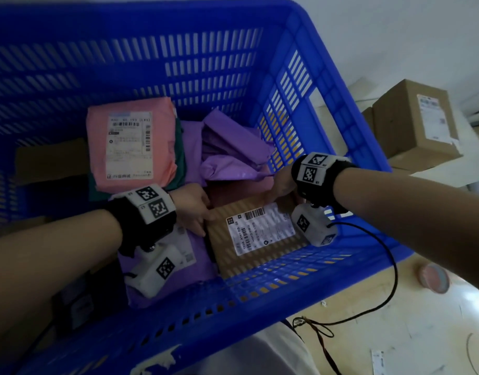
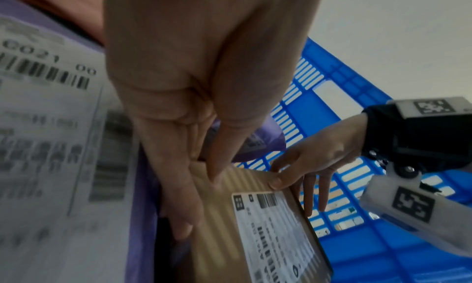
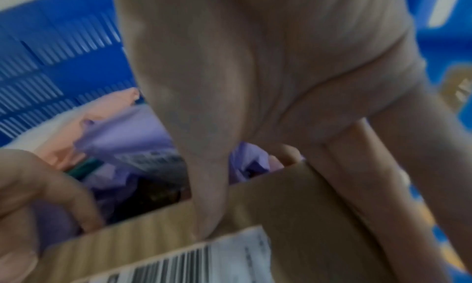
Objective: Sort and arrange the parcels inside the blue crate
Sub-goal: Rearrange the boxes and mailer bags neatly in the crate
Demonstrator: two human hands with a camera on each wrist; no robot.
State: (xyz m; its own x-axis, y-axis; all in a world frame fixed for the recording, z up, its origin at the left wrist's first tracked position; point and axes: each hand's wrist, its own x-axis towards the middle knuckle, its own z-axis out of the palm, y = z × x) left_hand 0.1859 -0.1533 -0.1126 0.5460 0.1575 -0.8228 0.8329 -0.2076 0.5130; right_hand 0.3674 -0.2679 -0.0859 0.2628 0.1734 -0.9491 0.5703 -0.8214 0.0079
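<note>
A brown cardboard box (image 1: 219,236) with a white label lies in the near right corner of the blue crate (image 1: 178,63). My left hand (image 1: 196,212) grips its left edge, thumb on top and fingers down the side (image 2: 178,206). My right hand (image 1: 283,185) holds the far right corner, thumb on the top face (image 2: 278,183) and fingers down beside the crate wall. The box (image 3: 293,196) fills the right wrist view below my palm. A pink parcel (image 1: 130,147) lies further back, with crumpled purple mailers (image 1: 233,150) to its right. A flat purple mailer (image 1: 165,269) lies under my left wrist.
A dim cardboard box (image 1: 49,161) lies at the crate's left, and a dark parcel (image 1: 76,301) in the near left corner. Outside, stacked cardboard boxes (image 1: 414,123) stand at the right. A pink roll (image 1: 433,277) and a black cable (image 1: 390,266) lie on the floor.
</note>
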